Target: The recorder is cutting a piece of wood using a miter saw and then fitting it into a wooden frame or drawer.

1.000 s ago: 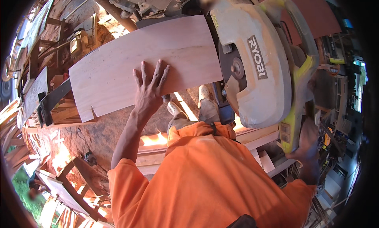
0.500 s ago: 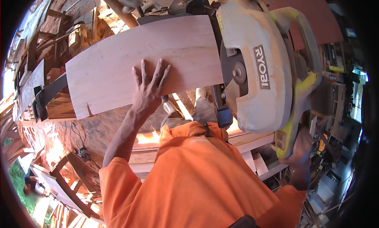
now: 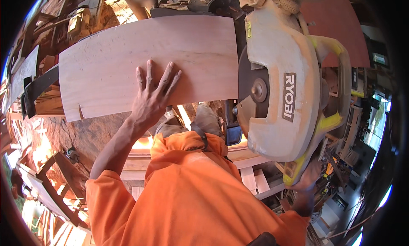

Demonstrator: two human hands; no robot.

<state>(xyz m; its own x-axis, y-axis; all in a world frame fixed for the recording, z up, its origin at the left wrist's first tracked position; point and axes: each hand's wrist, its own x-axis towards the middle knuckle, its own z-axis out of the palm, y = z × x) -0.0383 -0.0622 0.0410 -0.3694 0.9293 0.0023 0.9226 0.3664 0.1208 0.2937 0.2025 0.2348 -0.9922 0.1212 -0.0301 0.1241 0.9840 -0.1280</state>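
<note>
A wide, pale wooden board (image 3: 106,67) lies under the far side of my reach, its right end against or close beside the blade. My left hand (image 3: 149,95) rests on its face, palm down, with the fingers spread. To the right stands a dusty grey miter saw (image 3: 272,131) with a round blade (image 3: 245,75) and a yellow-green handle (image 3: 296,169). My right hand (image 3: 309,175) is at the handle's near end, blurred. Its fingers are smeared, so their grip on the handle cannot be made out. Whether the blade spins cannot be told.
A black support arm (image 3: 40,90) reaches under the board's left end. Stacked planks (image 3: 132,163) lie near my waist. Timber frames (image 3: 55,186) stand at lower left, and a reddish panel (image 3: 334,24) at far right. Cluttered shelves (image 3: 349,131) line the right side.
The view has shifted and turned slightly. My left hand stays flat on the board. My right hand keeps close to the handle's end, blurred in both frames.
</note>
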